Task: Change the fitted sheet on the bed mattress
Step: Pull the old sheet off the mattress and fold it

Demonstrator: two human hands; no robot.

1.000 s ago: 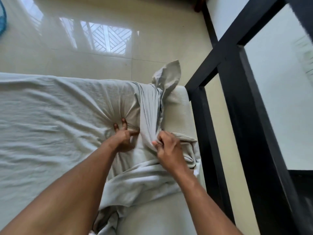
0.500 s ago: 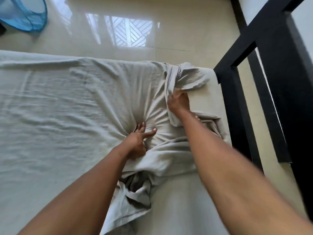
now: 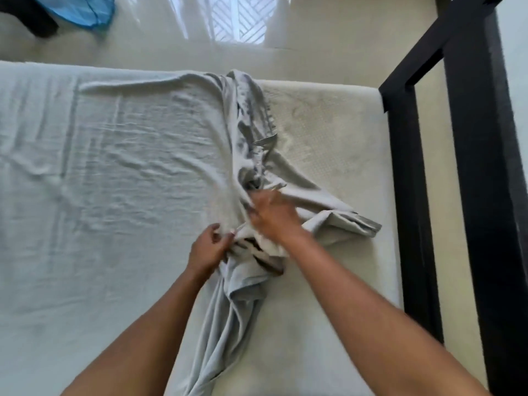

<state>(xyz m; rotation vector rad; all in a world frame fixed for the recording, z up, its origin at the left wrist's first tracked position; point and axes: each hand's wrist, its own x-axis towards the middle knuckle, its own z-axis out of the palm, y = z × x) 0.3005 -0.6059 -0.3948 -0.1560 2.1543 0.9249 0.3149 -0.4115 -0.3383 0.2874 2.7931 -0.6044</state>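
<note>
A pale grey fitted sheet [image 3: 114,172] covers the left part of the mattress. Its right edge is bunched into a ridge running from the far edge down the middle. The bare cream mattress [image 3: 328,132] shows on the right. My left hand [image 3: 207,250] grips a fold of the bunched sheet at the middle. My right hand [image 3: 271,215] is blurred and lies on the gathered cloth just to the right of it, fingers curled into the folds. A loose flap of the sheet [image 3: 351,221] trails toward the right.
A black bed frame [image 3: 474,167] stands along the right side of the mattress. Beyond the far edge lies a glossy cream tiled floor [image 3: 314,32]. A blue object [image 3: 83,10] and something dark [image 3: 28,21] sit on the floor at the top left.
The sheet's corner has come off the far right corner of the mattress and been drawn back toward me. My right hand moved back from that corner to the bunched cloth by my left hand.
</note>
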